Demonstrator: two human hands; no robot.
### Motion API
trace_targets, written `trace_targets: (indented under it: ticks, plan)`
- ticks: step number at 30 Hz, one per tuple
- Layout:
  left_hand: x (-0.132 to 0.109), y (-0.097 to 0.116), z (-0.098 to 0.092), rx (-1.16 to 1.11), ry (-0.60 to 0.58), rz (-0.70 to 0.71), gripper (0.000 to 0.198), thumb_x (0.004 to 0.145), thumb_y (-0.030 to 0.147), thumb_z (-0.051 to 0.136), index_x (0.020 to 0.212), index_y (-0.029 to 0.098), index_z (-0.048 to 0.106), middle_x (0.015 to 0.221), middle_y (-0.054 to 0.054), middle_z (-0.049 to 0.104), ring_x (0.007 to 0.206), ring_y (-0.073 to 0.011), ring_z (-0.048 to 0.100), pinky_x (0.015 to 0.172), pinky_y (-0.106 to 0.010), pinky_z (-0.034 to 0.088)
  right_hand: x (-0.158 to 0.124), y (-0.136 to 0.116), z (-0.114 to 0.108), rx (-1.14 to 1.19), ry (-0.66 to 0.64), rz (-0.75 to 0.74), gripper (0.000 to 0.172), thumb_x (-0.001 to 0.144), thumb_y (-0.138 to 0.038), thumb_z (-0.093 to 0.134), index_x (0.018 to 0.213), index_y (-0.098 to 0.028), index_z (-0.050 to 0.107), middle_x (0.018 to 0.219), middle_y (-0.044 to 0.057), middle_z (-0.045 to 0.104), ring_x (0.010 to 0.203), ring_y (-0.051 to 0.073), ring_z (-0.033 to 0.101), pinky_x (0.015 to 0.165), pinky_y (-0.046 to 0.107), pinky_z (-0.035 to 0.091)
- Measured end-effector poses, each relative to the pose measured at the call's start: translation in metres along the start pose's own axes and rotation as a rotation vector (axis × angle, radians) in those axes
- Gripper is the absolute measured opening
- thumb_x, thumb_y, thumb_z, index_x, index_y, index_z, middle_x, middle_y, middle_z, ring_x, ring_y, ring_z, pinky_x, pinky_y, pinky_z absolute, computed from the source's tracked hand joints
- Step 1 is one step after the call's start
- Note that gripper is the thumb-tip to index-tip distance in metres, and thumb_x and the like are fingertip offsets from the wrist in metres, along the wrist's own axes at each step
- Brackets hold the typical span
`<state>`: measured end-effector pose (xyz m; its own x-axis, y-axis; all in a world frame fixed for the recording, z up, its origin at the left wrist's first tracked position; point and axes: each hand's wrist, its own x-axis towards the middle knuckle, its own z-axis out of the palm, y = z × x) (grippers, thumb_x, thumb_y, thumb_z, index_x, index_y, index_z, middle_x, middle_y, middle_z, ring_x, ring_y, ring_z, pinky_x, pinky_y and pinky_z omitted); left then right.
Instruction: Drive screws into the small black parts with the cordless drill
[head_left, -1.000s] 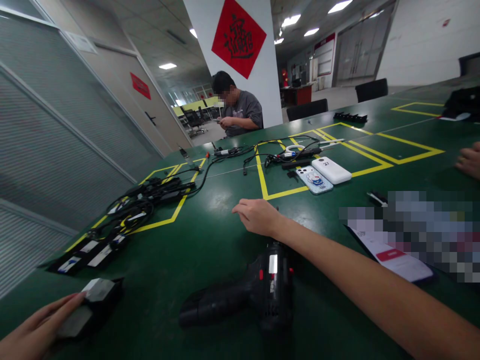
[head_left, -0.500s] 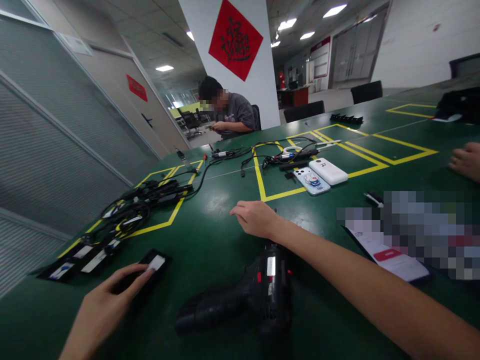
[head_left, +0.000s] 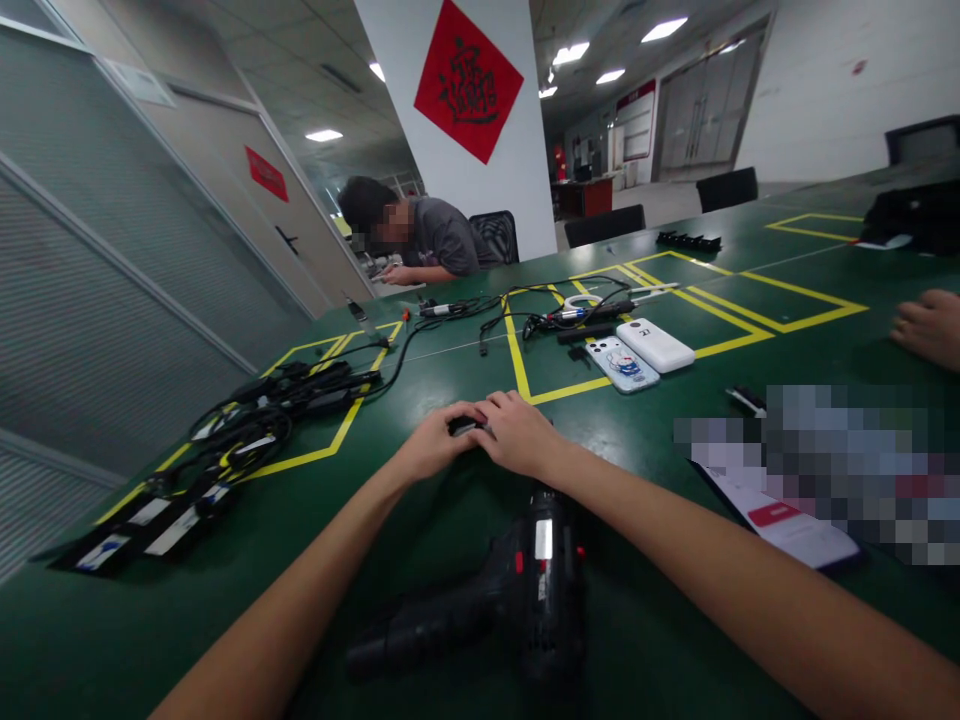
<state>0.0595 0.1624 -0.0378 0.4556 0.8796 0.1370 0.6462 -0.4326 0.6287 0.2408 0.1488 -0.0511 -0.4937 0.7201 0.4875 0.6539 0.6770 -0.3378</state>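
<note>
My left hand [head_left: 430, 447] and my right hand [head_left: 516, 432] meet over the green table [head_left: 420, 530], just past a black cordless drill [head_left: 517, 600] that lies on its side under my right forearm. Between the two hands shows a small black flat pack with a light label [head_left: 463, 426]. My left hand's fingers curl round its near end. My right hand rests bent over its other end, touching it. Most of the pack is hidden by the fingers.
Black packs [head_left: 127, 525] and tangled cables [head_left: 262, 420] lie at the left inside yellow tape lines. Two phones [head_left: 637, 355] lie beyond my hands, papers [head_left: 787, 520] at the right. Another person's hand [head_left: 930, 328] rests at the right edge. A person in a grey shirt [head_left: 439, 235] leans over the far side.
My left hand carried the black pack from the near left edge across the table up to my right hand, which stayed in place. The person at the far side bent lower.
</note>
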Motion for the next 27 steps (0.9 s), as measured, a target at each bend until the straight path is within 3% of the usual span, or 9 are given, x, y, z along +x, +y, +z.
trace_targets:
  ticks: [3,7,17,27]
  plan:
    - [0.013,0.004,0.007,-0.042,-0.04,0.088,0.019,0.076,0.025,0.061,0.094,0.021,0.067,0.105,-0.004,0.069,0.099,-0.0238,0.062,0.094,-0.037,0.047,0.001,0.007,0.003,0.039,-0.005,0.086,0.029,0.092,-0.029,0.049,0.112,-0.011,0.061,0.102,0.013,0.06,0.098,0.022,0.052,0.09,0.036,0.039]
    - [0.012,0.0,0.009,-0.062,-0.04,0.142,0.019,0.076,0.024,0.064,0.095,0.021,0.067,0.108,-0.005,0.066,0.103,-0.0238,0.06,0.097,-0.038,0.045,0.004,0.016,0.003,0.142,-0.017,0.107,0.028,0.09,-0.029,0.054,0.113,-0.014,0.063,0.1,0.011,0.06,0.097,0.02,0.052,0.088,0.032,0.039]
    - [0.008,-0.004,0.015,-0.015,0.031,0.19,0.02,0.078,0.025,0.063,0.097,0.021,0.065,0.113,-0.006,0.063,0.106,-0.0238,0.058,0.098,-0.039,0.044,0.013,0.031,0.008,0.251,-0.027,0.105,0.024,0.084,-0.026,0.064,0.104,-0.014,0.067,0.095,0.009,0.064,0.092,0.018,0.054,0.086,0.031,0.039]
    - [0.01,-0.001,0.017,0.012,0.057,0.213,0.022,0.077,0.021,0.061,0.099,0.021,0.063,0.108,-0.006,0.062,0.101,-0.023,0.059,0.094,-0.038,0.046,0.01,0.038,0.008,0.306,-0.008,0.087,0.026,0.083,-0.022,0.062,0.107,-0.015,0.066,0.099,0.009,0.063,0.094,0.018,0.055,0.089,0.032,0.039]
